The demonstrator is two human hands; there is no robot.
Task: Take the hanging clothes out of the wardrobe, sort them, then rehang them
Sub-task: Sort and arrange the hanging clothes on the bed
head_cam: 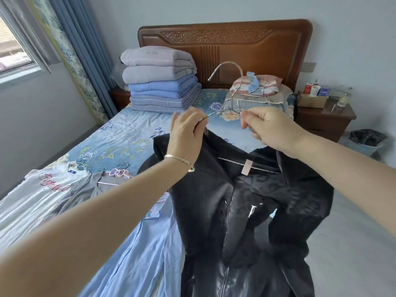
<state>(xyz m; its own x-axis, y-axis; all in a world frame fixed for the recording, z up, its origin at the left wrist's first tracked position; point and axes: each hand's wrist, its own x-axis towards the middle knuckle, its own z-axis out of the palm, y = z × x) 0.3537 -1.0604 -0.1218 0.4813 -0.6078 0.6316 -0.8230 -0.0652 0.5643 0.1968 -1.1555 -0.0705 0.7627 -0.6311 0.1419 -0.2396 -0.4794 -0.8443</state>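
Hanger (227, 62) (wire) in left hand (186, 136), right hand (267, 127) — coat (246, 211) beneath.

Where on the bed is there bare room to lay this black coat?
Bare quilt mid-bed, bordered by the folded stack, white shirt and coat. A smaller strip lies between coat and pillows. The near left is crowded: shirt, grey top, blue dress.

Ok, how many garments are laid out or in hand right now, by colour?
Black: 1, coat under the metal hanger that left hand and right hand hold
Light blue: 1, long garment
Grey: 1, top
White: 1, printed tee
Total: 4
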